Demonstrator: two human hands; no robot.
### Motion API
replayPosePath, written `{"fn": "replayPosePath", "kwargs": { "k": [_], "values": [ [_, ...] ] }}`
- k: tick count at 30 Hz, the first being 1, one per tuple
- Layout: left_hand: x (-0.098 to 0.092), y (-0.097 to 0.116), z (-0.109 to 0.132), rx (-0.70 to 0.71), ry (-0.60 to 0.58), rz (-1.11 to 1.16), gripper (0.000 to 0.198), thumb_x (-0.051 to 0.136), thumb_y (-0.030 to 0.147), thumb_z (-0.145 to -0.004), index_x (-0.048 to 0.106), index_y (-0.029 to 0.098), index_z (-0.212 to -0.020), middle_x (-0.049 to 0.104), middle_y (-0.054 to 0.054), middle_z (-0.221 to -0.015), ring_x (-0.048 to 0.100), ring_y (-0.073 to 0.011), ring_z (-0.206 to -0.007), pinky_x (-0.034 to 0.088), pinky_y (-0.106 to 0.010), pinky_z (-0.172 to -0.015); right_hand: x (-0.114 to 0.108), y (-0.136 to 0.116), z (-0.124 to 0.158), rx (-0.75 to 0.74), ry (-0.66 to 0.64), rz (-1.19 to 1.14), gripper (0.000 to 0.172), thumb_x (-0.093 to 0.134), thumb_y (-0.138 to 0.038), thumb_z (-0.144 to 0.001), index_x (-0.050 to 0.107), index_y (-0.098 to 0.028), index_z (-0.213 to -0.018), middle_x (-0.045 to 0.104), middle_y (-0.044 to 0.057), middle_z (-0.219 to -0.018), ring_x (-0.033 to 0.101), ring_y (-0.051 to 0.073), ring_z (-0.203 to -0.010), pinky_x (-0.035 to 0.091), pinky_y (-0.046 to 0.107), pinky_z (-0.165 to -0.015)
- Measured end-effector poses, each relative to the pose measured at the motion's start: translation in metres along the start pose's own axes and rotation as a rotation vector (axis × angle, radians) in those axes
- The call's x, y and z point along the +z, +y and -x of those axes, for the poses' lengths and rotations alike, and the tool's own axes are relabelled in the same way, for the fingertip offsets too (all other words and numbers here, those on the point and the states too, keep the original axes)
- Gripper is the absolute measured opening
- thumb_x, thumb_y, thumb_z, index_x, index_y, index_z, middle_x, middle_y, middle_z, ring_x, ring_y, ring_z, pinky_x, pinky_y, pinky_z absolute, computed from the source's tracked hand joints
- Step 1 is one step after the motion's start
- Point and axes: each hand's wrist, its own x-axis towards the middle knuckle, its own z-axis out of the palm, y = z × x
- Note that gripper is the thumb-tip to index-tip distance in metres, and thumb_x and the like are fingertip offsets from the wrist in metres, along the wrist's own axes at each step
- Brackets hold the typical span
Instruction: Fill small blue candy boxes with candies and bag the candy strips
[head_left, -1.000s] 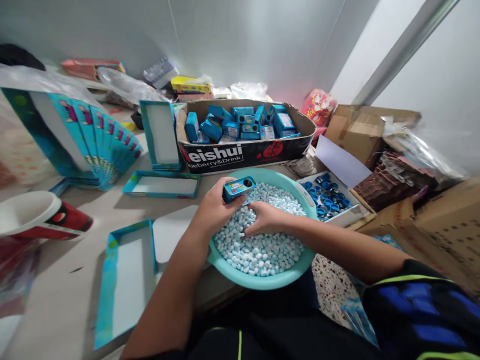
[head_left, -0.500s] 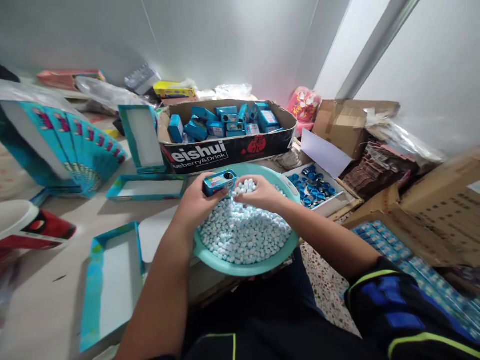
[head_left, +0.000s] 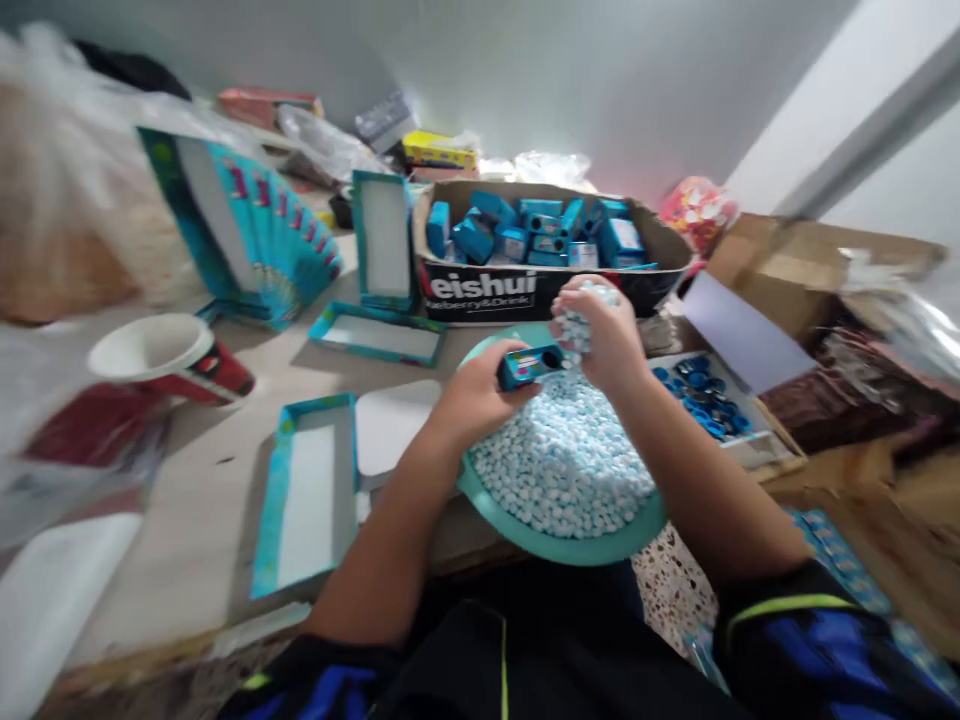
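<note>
My left hand (head_left: 480,392) is closed round a small blue box (head_left: 529,367), tilted so that a dark round hole faces right. Just beside that hole, my right hand (head_left: 609,335) is curled around a handful of white and pale blue candies (head_left: 575,332). A few of them show at the lower edge of the fingers, close to the hole. Both hands are over a turquoise basin (head_left: 559,548), which is heaped with the same kind of loose candies (head_left: 562,465).
Behind the basin stands a black carton (head_left: 551,295) of similar blue boxes (head_left: 544,235). A white tray (head_left: 750,450) of blue caps (head_left: 701,395) lies to the right. Turquoise box trays (head_left: 311,500) and a paper cup (head_left: 172,360) are on the left of the table.
My right hand has risen with the candies and turned over, its fingers now pointing toward the box. The box's hole has tipped toward the right hand. The whole view has shifted rightward.
</note>
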Motion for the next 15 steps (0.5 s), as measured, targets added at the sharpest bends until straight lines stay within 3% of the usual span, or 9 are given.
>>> {"fn": "replayPosePath", "kwargs": {
  "k": [6,12,15],
  "values": [
    [0.013,0.011,0.020,0.060,-0.091,0.019,0.045,0.069,0.031,-0.088,0.054,0.019,-0.129,0.068,-0.010,-0.123,0.065,-0.0265,-0.112,0.051,-0.039,-0.095,-0.013,0.019,0.005,-0.018,0.122,-0.007,0.022,0.075,-0.025,-0.050,0.060,-0.024,-0.066,0.059,0.000,-0.059,0.049,0.013,-0.047,0.029,0.028,-0.042],
    [0.025,0.012,0.030,0.084,-0.151,-0.074,0.051,0.058,0.029,-0.096,0.039,0.011,-0.140,0.062,-0.020,-0.130,0.062,-0.0297,-0.117,0.051,-0.040,-0.095,-0.016,0.018,0.021,-0.058,0.098,0.015,0.009,0.066,-0.019,-0.062,0.064,-0.026,-0.067,0.049,0.002,-0.064,0.053,0.021,-0.068,0.036,0.030,-0.048],
    [0.025,0.011,0.030,0.030,-0.163,-0.122,0.047,0.055,0.031,-0.099,0.037,0.013,-0.139,0.063,-0.020,-0.128,0.064,-0.0297,-0.114,0.052,-0.040,-0.092,-0.013,0.016,0.025,-0.113,0.086,0.027,0.011,0.064,-0.015,-0.063,0.067,-0.026,-0.066,0.048,0.001,-0.064,0.052,0.019,-0.067,0.037,0.029,-0.047]
  ]
}}
